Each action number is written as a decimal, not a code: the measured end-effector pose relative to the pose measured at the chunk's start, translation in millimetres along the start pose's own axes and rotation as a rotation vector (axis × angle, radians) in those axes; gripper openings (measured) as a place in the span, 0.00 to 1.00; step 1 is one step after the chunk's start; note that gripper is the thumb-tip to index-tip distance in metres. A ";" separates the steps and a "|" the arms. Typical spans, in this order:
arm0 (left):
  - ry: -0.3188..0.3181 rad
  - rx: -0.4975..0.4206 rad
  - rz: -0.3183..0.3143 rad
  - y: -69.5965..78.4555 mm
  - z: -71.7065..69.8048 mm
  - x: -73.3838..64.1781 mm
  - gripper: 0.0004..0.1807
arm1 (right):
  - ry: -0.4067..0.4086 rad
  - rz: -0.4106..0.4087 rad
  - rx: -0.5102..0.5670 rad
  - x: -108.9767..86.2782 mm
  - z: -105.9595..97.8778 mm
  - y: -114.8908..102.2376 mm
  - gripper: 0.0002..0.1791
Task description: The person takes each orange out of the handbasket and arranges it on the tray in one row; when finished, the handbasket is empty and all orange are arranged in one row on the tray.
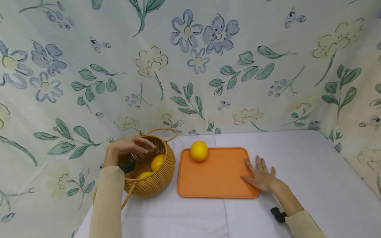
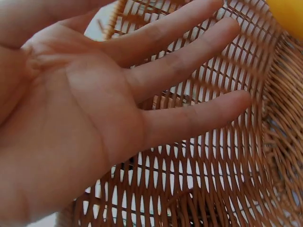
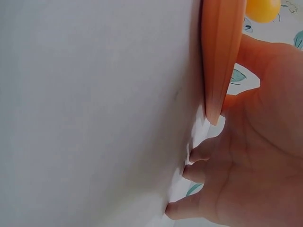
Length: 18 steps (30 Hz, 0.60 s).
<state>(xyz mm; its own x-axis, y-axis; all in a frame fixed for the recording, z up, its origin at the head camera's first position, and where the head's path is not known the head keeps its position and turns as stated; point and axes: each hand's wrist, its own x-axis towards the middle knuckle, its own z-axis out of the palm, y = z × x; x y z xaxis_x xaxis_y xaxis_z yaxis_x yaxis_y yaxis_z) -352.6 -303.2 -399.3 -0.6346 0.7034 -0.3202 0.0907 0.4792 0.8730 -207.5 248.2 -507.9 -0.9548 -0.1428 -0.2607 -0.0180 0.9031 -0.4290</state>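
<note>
My left hand (image 1: 131,146) reaches over the mouth of a round wicker basket (image 1: 154,185), its fingers extended and holding nothing. In the left wrist view, the spread fingers (image 2: 189,118) lie across the woven inner wall. Two yellow fruits, one (image 1: 157,162) higher and one (image 1: 145,174) lower, sit inside the basket. A round yellow fruit (image 1: 199,151) rests on the orange tray (image 1: 220,175) near its back left corner. My right hand (image 1: 262,175) lies spread at the tray's right edge, thumb over the rim and other fingertips (image 3: 173,210) on the white cloth.
The basket stands left of the tray, leaning with its mouth toward my left arm; thin looped handles (image 1: 162,129) stick out at its rim. A white cloth (image 1: 184,218) covers the table. A floral curtain (image 1: 190,82) hangs behind and along both sides.
</note>
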 end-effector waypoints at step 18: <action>-0.145 -0.073 -0.214 23.2 3.7 39.5 0.23 | 0.029 -0.035 0.064 3.0 6.5 12.9 0.56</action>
<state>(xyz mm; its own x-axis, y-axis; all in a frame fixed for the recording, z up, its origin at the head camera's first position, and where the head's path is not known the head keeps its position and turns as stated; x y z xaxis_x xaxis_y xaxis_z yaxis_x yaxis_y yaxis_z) -372.8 -262.4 -393.0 -0.5164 0.6603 -0.5453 -0.0930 0.5897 0.8023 -208.6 256.8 -519.8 -0.9621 -0.1611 -0.2200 -0.0333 0.8702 -0.4916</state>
